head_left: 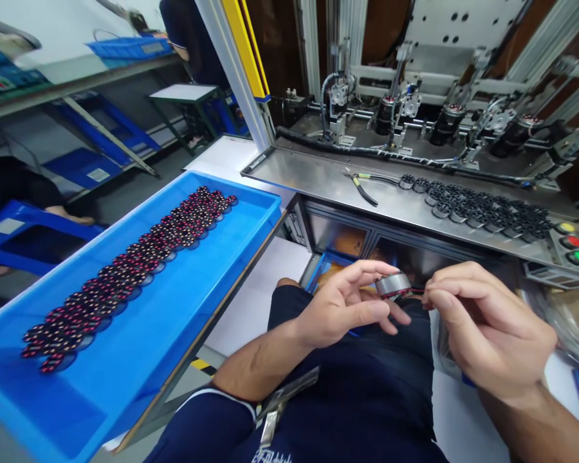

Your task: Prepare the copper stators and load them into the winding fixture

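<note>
Head view: both hands are over the lap, in front of the machine. The left hand (350,305) pinches a small round motor part (392,284) w/ a silver rim between thumb and forefinger tips, other fingers loosely spread below. The right hand (482,325) is curled narrow, fingertips pinched on thin wires (417,291) coming off the part's right side; the two hands are nearly touching. The part sits mid-air just below the front edge of the metal tabletop (318,177).

On the tabletop: pliers (361,186) w/ dark handles lie flat, left of a row of dark ring-shaped cores (473,207) running out to the right. Three buttons at far right, yellow, red, green (573,243). Behind them, the machine's fixtures hold dark cylindrical motors (446,122).

Left: a blue tray (183,308), tilted in view, carries a long band of wound coils (135,260) w/ red-copper windings, packed close, running diagonally. More blue bins (125,48) on a shelf in the bkgd. Another person stands far back, partly cut off.
</note>
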Demonstrator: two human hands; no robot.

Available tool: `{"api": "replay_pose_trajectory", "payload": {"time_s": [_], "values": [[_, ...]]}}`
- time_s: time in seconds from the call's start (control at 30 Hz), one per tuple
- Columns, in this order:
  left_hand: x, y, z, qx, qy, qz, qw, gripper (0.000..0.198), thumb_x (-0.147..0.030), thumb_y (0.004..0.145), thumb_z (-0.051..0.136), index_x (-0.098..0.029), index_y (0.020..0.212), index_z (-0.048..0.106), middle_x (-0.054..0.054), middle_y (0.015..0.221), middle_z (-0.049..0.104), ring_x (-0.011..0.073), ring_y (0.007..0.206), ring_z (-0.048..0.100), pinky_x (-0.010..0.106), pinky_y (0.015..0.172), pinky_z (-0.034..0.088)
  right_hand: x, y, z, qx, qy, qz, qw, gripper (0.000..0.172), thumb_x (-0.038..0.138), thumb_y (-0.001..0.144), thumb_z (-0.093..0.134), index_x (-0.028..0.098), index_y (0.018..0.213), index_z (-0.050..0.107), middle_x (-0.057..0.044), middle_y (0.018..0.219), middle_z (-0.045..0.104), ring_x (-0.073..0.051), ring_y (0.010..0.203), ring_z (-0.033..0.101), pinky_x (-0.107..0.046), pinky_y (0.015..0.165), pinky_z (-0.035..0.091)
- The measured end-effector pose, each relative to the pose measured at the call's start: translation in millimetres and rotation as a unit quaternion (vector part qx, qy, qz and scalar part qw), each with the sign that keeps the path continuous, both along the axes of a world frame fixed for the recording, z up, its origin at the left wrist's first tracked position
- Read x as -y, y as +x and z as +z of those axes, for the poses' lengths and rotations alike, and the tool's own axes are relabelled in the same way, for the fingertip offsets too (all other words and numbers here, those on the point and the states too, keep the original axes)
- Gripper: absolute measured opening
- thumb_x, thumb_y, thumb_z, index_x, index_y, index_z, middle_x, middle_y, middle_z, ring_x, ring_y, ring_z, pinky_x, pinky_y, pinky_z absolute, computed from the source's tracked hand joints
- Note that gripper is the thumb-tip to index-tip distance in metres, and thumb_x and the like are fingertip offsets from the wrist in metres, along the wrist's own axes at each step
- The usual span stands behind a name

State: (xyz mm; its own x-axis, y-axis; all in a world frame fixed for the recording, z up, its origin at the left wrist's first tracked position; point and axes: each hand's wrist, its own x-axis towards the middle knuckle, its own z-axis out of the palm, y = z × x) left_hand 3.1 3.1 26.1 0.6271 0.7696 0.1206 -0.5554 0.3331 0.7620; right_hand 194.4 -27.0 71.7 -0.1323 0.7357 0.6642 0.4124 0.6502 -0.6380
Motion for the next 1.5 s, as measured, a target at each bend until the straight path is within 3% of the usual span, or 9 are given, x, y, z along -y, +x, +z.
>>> {"api": "replay_pose_trajectory", "payload": {"time_s": [0.13,0.27,0.4,0.6,0.73,0.93,1.23,1.37,1.5], "values": [[5,8,-0.9,0.036,0.042,0.115,0.992,0.055,-0.01,0.063,0.089,-0.025,0.107,0.059,0.002,0.118,0.063,0.0189,0.104,0.07,0.029,0.084,0.061,0,-3,-3.1,-0.044,-0.03,0.009,0.999,0.016,0.002,0.086,0.064,0.018,0.086,0.067,-0.003,0.079,0.064,-0.016,0.07,0.062,-0.031,0.057,0.05],[6,11,-1.3,0.006,0.023,0.103,0.994,0.061,-0.019,0.06,0.093,-0.021,0.112,0.062,0.005,0.113,0.067,0.0203,0.103,0.07,0.033,0.092,0.058,-4,-2,-5.6,-0.04,-0.005,0.053,0.998,0.021,0.0,0.084,0.064,0.018,0.092,0.069,-0.004,0.083,0.068,-0.017,0.074,0.065,-0.031,0.06,0.054],[7,10,0.7,-0.001,0.023,0.066,0.998,0.037,-0.023,0.074,0.086,-0.018,0.104,0.067,0.005,0.106,0.069,0.0129,0.081,0.071,0.027,0.077,0.059,-8,1,-6.3,-0.024,0.016,0.071,0.997,0.023,-0.001,0.083,0.064,0.017,0.095,0.069,-0.005,0.085,0.069,-0.018,0.077,0.067,-0.032,0.063,0.056],[4,10,-0.8,0.022,0.089,0.159,0.983,0.033,-0.01,0.068,0.087,-0.017,0.094,0.069,0.004,0.109,0.066,0.011,0.094,0.068,0.021,0.085,0.057,1,-4,-5.4,-0.01,0.052,-0.016,0.998,0.021,-0.001,0.08,0.069,0.017,0.093,0.069,-0.003,0.081,0.065,-0.017,0.073,0.062,-0.031,0.063,0.049],[-3,9,-6.3,0.036,0.119,0.184,0.975,0.033,-0.005,0.069,0.085,-0.018,0.094,0.066,0.005,0.12,0.065,0.0113,0.095,0.071,0.024,0.087,0.057,13,-20,-15.3,-0.124,-0.084,-0.031,0.988,0.013,0.008,0.09,0.063,0.018,0.083,0.066,-0.002,0.077,0.061,-0.014,0.072,0.058,-0.029,0.064,0.046],[-12,5,-9.9,0.037,0.121,0.159,0.979,0.033,-0.007,0.072,0.084,-0.018,0.094,0.062,0.007,0.117,0.07,0.0154,0.098,0.072,0.026,0.084,0.059,20,-42,-39.8,-0.356,-0.352,0.108,0.859,0.021,0.028,0.092,0.067,0.019,0.073,0.067,0.0,0.069,0.061,-0.012,0.063,0.057,-0.025,0.061,0.047],[-15,1,-8.3,0.002,0.189,0.116,0.975,0.027,-0.017,0.078,0.081,-0.019,0.095,0.06,0.011,0.12,0.07,0.0185,0.087,0.074,0.022,0.059,0.058,8,-37,-34.5,-0.432,-0.427,0.255,0.752,0.042,0.056,0.089,0.063,0.018,0.099,0.077,-0.01,0.091,0.068,-0.021,0.079,0.063,-0.033,0.061,0.06],[-16,-5,-6.5,-0.067,0.304,0.23,0.922,0.059,-0.03,0.065,0.092,-0.023,0.116,0.063,0.012,0.13,0.067,0.0283,0.131,0.056,0.042,0.107,0.048,7,-34,-40.8,-0.374,-0.363,0.205,0.828,0.033,0.049,0.087,0.069,0.02,0.103,0.073,-0.007,0.089,0.067,-0.017,0.072,0.061,-0.032,0.064,0.058],[-11,-13,1.7,-0.201,0.322,0.269,0.885,0.076,-0.045,0.055,0.094,-0.021,0.121,0.066,0.01,0.12,0.069,0.0258,0.116,0.062,0.035,0.103,0.046,5,-23,-47.1,-0.195,-0.113,0.055,0.973,0.036,0.021,0.081,0.078,0.023,0.115,0.068,-0.008,0.104,0.065,-0.022,0.092,0.064,-0.036,0.078,0.056]]}}
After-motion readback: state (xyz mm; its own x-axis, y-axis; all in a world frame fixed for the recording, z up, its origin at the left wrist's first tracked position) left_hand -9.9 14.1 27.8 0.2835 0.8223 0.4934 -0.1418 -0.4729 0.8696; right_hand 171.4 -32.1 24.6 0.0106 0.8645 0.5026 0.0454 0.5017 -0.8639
